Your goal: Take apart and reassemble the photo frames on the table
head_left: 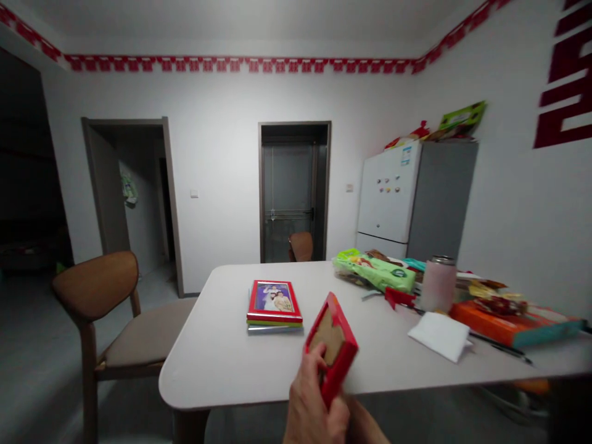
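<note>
My left hand [308, 391] is wrapped round a red picture frame [340, 364], held tilted above the near edge of the table. Its brown backing board faces me, and fingers press on it. Low behind the frame comes part of my right hand [363, 422]; its fingers are hidden, so its grip does not show. Farther back and to the left, a stack of picture frames [274, 308] lies on the white table [222, 364]. The top one is red and holds a photo of people; green and silvery edges show beneath it.
On the table's right are a green snack bag [383, 271], a pink jar [438, 285], a folded white tissue [441, 335], an orange box [504, 324] and a black pen [509, 351]. A wooden chair [99, 290] stands at the left; a fridge [391, 191] is behind.
</note>
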Demonstrator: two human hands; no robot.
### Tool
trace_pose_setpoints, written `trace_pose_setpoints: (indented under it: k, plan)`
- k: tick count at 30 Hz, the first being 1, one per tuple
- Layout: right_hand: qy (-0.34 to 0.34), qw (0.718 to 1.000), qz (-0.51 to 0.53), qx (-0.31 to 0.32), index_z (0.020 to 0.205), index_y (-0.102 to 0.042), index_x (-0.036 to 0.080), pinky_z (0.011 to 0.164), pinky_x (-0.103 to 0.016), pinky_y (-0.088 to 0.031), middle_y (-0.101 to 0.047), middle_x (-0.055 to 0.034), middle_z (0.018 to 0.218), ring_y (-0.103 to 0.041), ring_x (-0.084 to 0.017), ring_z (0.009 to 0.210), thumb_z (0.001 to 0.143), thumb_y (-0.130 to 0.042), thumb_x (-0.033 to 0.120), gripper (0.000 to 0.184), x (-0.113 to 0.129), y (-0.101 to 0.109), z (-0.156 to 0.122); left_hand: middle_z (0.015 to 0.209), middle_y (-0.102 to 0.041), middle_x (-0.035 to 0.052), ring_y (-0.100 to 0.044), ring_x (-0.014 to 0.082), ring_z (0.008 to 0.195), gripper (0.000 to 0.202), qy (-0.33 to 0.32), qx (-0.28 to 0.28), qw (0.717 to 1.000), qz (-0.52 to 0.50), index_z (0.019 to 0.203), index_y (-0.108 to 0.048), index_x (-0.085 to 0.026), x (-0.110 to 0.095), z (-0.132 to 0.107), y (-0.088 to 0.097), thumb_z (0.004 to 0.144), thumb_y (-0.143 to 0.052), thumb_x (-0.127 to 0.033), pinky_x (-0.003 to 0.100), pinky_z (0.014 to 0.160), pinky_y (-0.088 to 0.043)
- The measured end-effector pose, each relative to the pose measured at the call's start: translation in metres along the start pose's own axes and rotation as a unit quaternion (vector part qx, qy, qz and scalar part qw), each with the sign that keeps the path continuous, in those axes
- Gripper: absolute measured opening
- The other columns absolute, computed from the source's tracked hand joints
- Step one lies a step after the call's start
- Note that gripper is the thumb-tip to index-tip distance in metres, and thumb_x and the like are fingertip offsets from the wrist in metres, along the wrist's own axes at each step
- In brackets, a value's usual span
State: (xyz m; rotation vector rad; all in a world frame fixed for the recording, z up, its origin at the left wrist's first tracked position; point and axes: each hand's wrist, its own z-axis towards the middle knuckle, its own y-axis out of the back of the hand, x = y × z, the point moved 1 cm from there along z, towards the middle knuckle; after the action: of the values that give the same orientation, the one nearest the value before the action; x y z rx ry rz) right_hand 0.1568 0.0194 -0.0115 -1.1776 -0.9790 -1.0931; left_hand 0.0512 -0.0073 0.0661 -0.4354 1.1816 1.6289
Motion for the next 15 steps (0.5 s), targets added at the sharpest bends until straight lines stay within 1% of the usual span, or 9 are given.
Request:
trace_pose_setpoints:
  k: [2, 3, 5, 7, 9, 11, 12, 13, 15]
  plan:
    - [-0.017, 0.998, 0.063, -0.022, 0.091, -0.060, 0.014, 0.068, -0.033, -0.048, -0.066, -0.0077, 0.070, -0.060, -0.022, 0.077, 0.068, -0.044, 0.053, 0.048, 0.007, -0.014, -0.004, 0.104, -0.057, 0.0062, -0.053, 0.0188, 0.095, 0.032, 0.023, -0.073, 0.993, -0.091, 0.099, -0.044, -0.018, -0.006, 0.006, -0.001, 0.067, -0.042, -0.015, 0.028, 0.082, -0.043]
    - [-0.023, 0.994, 0.095, -0.042, 0.091, -0.060, 0.014, 0.068, -0.034, -0.049, -0.066, -0.0072, 0.071, -0.061, -0.022, 0.077, 0.068, -0.047, 0.051, 0.046, 0.013, -0.013, -0.004, 0.099, -0.059, 0.0052, -0.055, 0.0178, 0.090, 0.030, 0.030, -0.093, 0.987, -0.130, 0.098, -0.043, -0.018, -0.007, 0.010, -0.002, 0.069, -0.042, -0.016, 0.027, 0.079, -0.044]
    - [-0.019, 0.989, 0.124, -0.075, 0.095, -0.057, 0.015, 0.066, -0.034, -0.049, -0.067, -0.0054, 0.073, -0.061, -0.022, 0.075, 0.066, -0.051, 0.045, 0.043, 0.030, 0.003, 0.000, 0.098, -0.059, 0.0045, -0.056, 0.0164, 0.088, 0.038, 0.033, -0.109, 0.973, -0.200, 0.106, -0.037, -0.018, -0.004, 0.020, -0.004, 0.069, -0.045, -0.018, 0.025, 0.076, -0.045]
    - [-0.020, 0.989, 0.107, -0.104, 0.100, -0.055, 0.018, 0.062, -0.034, -0.049, -0.067, -0.0037, 0.073, -0.062, -0.022, 0.071, 0.065, -0.054, 0.040, 0.042, 0.047, 0.034, 0.011, 0.105, -0.057, 0.0054, -0.056, 0.0157, 0.090, 0.053, 0.040, -0.103, 0.956, -0.270, 0.116, -0.027, -0.017, 0.003, 0.033, -0.007, 0.068, -0.048, -0.017, 0.025, 0.077, -0.045]
    - [-0.048, 0.991, 0.029, -0.120, 0.104, -0.053, 0.018, 0.059, -0.034, -0.049, -0.068, -0.0036, 0.070, -0.063, -0.021, 0.064, 0.066, -0.051, 0.037, 0.042, 0.061, 0.072, 0.029, 0.109, -0.055, 0.0069, -0.055, 0.0157, 0.093, 0.060, 0.053, -0.063, 0.943, -0.321, 0.120, -0.022, -0.016, 0.014, 0.045, -0.015, 0.067, -0.050, -0.013, 0.025, 0.078, -0.045]
    - [-0.059, 0.979, -0.119, -0.156, 0.100, -0.057, 0.016, 0.058, -0.032, -0.048, -0.068, -0.0047, 0.066, -0.063, -0.020, 0.061, 0.069, -0.045, 0.035, 0.038, 0.069, 0.109, 0.050, 0.110, -0.055, 0.0075, -0.055, 0.0160, 0.094, 0.058, 0.071, -0.008, 0.942, -0.327, 0.118, -0.028, -0.014, 0.027, 0.054, -0.031, 0.066, -0.050, -0.009, 0.024, 0.077, -0.046]
    - [-0.056, 0.959, -0.229, -0.158, 0.098, -0.059, 0.015, 0.059, -0.030, -0.048, -0.068, -0.0048, 0.068, -0.063, -0.020, 0.063, 0.070, -0.043, 0.033, 0.036, 0.071, 0.125, 0.061, 0.110, -0.055, 0.0070, -0.055, 0.0157, 0.094, 0.055, 0.081, 0.018, 0.950, -0.300, 0.117, -0.031, -0.014, 0.033, 0.057, -0.040, 0.065, -0.050, -0.007, 0.023, 0.076, -0.046]
    - [-0.048, 0.929, -0.326, -0.166, 0.093, -0.061, 0.016, 0.058, -0.028, -0.047, -0.069, -0.0041, 0.069, -0.063, -0.019, 0.065, 0.070, -0.043, 0.032, 0.034, 0.071, 0.139, 0.070, 0.110, -0.056, 0.0061, -0.055, 0.0149, 0.094, 0.052, 0.091, 0.040, 0.960, -0.260, 0.115, -0.034, -0.014, 0.039, 0.059, -0.050, 0.066, -0.049, -0.006, 0.022, 0.075, -0.046]
    - [-0.042, 0.886, -0.426, -0.180, 0.084, -0.065, 0.018, 0.058, -0.026, -0.046, -0.069, -0.0040, 0.069, -0.063, -0.021, 0.068, 0.066, -0.048, 0.031, 0.028, 0.068, 0.158, 0.086, 0.108, -0.057, 0.0038, -0.056, 0.0135, 0.091, 0.048, 0.102, 0.074, 0.977, -0.171, 0.112, -0.039, -0.015, 0.048, 0.061, -0.069, 0.066, -0.049, -0.005, 0.021, 0.075, -0.046]
